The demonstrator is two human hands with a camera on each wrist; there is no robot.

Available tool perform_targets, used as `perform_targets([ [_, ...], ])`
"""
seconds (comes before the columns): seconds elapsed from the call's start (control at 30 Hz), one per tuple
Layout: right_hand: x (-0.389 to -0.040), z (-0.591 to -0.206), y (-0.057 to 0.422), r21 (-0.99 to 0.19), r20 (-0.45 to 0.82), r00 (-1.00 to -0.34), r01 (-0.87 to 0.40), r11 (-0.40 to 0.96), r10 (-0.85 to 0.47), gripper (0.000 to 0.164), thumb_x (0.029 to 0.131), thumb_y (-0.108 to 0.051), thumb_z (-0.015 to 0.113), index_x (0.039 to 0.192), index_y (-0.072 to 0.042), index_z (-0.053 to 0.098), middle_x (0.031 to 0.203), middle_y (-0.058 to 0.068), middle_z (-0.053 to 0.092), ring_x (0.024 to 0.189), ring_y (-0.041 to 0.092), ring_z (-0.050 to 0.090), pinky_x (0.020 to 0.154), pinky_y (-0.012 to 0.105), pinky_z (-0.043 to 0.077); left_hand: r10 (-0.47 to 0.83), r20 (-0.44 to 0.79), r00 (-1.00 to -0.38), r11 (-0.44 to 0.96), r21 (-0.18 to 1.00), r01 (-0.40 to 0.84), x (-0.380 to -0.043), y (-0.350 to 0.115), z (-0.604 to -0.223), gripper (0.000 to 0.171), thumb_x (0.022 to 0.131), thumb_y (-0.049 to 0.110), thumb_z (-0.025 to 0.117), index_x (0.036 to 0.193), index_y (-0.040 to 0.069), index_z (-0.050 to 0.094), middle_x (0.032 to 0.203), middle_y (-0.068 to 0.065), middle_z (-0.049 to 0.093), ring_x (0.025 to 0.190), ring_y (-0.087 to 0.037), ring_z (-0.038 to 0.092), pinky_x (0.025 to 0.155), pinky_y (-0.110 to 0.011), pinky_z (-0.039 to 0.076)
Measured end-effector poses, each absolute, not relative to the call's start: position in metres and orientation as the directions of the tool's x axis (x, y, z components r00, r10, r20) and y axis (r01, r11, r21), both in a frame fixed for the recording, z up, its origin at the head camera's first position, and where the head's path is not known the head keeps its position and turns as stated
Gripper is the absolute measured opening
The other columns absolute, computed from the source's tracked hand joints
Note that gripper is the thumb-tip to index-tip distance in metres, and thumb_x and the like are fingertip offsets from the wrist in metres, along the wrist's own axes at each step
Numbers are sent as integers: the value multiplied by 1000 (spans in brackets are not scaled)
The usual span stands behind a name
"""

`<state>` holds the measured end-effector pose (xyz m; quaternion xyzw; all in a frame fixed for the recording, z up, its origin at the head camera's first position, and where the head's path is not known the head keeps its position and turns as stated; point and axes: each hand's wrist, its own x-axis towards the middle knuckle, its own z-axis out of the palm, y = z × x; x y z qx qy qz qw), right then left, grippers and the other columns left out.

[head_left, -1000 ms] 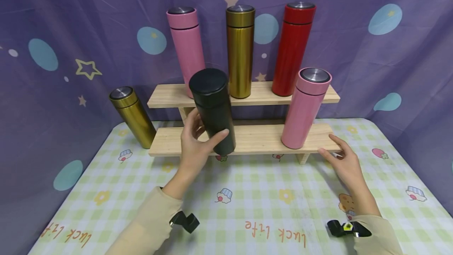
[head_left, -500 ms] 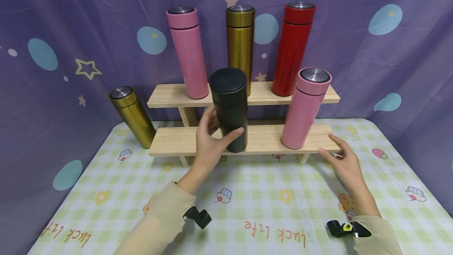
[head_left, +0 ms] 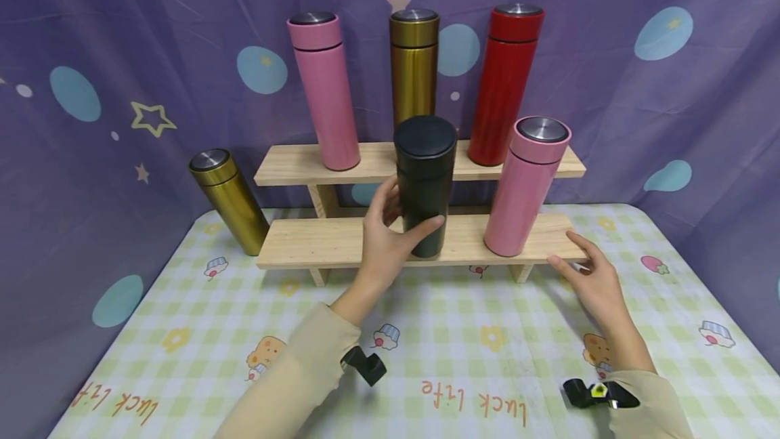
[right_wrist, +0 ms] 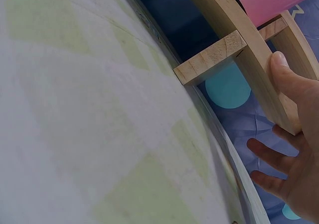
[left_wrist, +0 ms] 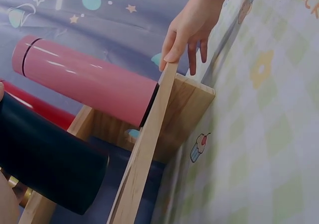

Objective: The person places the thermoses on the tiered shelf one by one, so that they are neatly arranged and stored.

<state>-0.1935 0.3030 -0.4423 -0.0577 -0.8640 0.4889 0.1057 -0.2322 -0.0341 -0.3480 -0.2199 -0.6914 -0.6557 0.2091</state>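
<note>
My left hand (head_left: 385,246) grips a black thermos bottle (head_left: 424,178) around its lower part, thumb across the front. In the left wrist view the bottle's base (left_wrist: 84,194) is tilted and stands clear of the lower board of the two-tier wooden shelf (head_left: 317,242). My right hand (head_left: 596,283) holds the right end of that board; the thumb (right_wrist: 284,67) presses its edge in the right wrist view. Right of the black bottle, a pink thermos bottle (head_left: 525,195) stands on the lower board.
On the upper board stand a pink bottle (head_left: 326,100), a gold bottle (head_left: 415,73) partly hidden by the black one, and a red bottle (head_left: 507,87). Another gold bottle (head_left: 231,205) stands on the table left of the shelf. A purple curtain (head_left: 183,32) hangs behind.
My left hand has carried the black bottle rightward along the front of the shelf, from before the upper pink bottle to before the gold one. My right hand has stayed put.
</note>
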Motion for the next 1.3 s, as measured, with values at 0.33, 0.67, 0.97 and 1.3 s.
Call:
perform_targets([
  [0.33,-195,-444,303,-855,134,-971,-11,519,199,77,95,-44,64,158,-17,28,158,24,25,124,48,42,99,62,34,28,552,-833,14,833,553,-237,-22,-351,73,78,10,85,142,15,50,125,-8,61,111,-22,59,95,-44,46],
  [0.67,-195,-443,303,-854,131,-971,-10,519,198,77,95,-45,64,158,-16,28,158,24,26,124,48,42,100,63,33,-6,529,-849,21,849,529,-245,-16,-353,76,76,15,87,142,17,50,123,-5,62,109,-18,59,91,-38,48],
  [0.97,-195,-445,304,-855,134,-971,-11,518,200,77,95,-44,64,158,-15,28,157,24,26,124,48,42,100,65,33,-22,469,-883,6,883,469,-253,-11,-352,79,76,18,87,145,15,48,122,-7,63,109,-18,59,90,-36,47],
  [1.3,-195,-445,304,-853,131,-971,-7,522,201,78,95,-45,64,158,-16,28,157,25,26,124,49,42,101,65,33,-21,451,-892,3,892,451,-261,-10,-352,78,76,17,87,144,13,49,118,-7,64,105,-18,60,92,-33,48],
])
